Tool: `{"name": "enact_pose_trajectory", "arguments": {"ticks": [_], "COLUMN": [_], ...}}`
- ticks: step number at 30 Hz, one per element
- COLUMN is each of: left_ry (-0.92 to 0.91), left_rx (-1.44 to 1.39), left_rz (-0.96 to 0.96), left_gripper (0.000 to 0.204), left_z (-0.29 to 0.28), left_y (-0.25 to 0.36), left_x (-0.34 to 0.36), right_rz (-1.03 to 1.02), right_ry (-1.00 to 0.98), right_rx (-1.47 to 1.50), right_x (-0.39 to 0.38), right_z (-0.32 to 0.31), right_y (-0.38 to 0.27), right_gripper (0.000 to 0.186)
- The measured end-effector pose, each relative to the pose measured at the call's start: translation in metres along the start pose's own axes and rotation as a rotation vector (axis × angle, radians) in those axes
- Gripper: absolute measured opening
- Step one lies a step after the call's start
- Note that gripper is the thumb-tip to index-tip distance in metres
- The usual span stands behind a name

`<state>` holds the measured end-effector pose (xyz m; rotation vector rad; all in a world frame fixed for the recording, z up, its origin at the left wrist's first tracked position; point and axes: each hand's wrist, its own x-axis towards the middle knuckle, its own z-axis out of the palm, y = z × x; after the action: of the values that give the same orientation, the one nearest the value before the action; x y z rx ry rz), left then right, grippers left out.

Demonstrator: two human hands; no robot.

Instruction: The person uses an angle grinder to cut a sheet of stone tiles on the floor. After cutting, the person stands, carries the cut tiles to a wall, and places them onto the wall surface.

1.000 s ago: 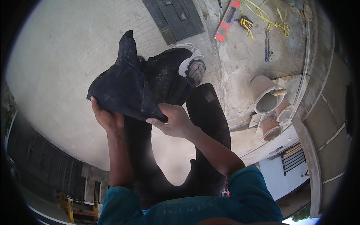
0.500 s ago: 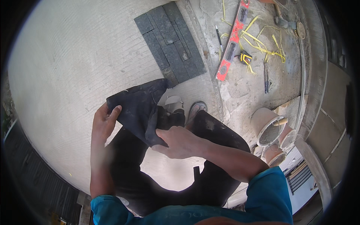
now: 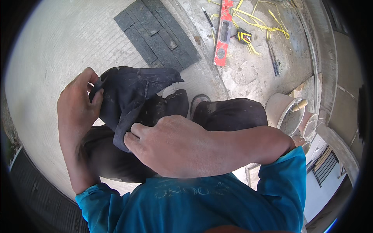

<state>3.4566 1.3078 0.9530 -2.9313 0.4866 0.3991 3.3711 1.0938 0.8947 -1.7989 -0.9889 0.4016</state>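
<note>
Stretched between my hands above my left thigh is a worn, dark cloth (image 3: 126,91) with a seam, a frayed edge and pale stains. Its upper left corner is pinched between the thumb and fingers of my left hand (image 3: 79,105). My right hand (image 3: 171,143) is closed on the lower, folded edge, its fingertips partly hidden. Beyond the cloth, a panel of dark grey stone strips (image 3: 155,35) lies on the pale ribbed floor (image 3: 66,42).
To the right lie a red spirit level (image 3: 221,52), a yellow-and-black tape measure (image 3: 244,36), a marker (image 3: 208,19), yellow strapping (image 3: 258,23) and a thin dark tool (image 3: 274,58). Further right stand a dusty bucket (image 3: 285,110) with a wooden handle in it and smaller pots (image 3: 309,126).
Both hands have come up closer to the camera, the left moving leftward with the cloth. The cloth is spread wider, and my knees and body have shifted beneath it.
</note>
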Motion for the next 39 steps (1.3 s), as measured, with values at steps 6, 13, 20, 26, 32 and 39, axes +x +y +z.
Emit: {"name": "enact_pose_trajectory", "arguments": {"ticks": [6, 13, 20, 26, 32, 39], "left_ry": [-0.296, -0.132, -0.112, -0.24, -0.342, -0.408], "left_rx": [0.111, -0.076, -0.087, 0.139, 0.121, 0.213], "left_rz": [0.116, 0.002, 0.019, 0.068, 0.29, 0.302], "left_gripper": [0.027, 0.041, 0.043, 0.022, 0.022, 0.027], "left_z": [-0.011, 0.066, 0.116, 0.144, 0.176, 0.202], "left_y": [-0.008, -0.105, -0.153, -0.167, -0.179, -0.176], "left_x": [0.012, 0.093, 0.113, 0.097, 0.07, 0.07], "right_rz": [0.012, 0.02, 0.141, 0.155, 0.241, 0.33], "right_ry": [0.137, -0.104, -0.285, -0.274, -0.203, -0.243], "right_rx": [-0.311, -0.432, -0.429, -0.414, -0.42, -0.502], "right_x": [-0.051, -0.045, -0.019, 0.007, 0.034, 0.055], "right_z": [0.025, 0.071, 0.094, 0.095, 0.102, 0.103], "right_y": [-0.067, -0.103, -0.105, -0.089, -0.081, -0.08], "right_gripper": [0.029, 0.055, 0.056, 0.043, 0.042, 0.041]}}
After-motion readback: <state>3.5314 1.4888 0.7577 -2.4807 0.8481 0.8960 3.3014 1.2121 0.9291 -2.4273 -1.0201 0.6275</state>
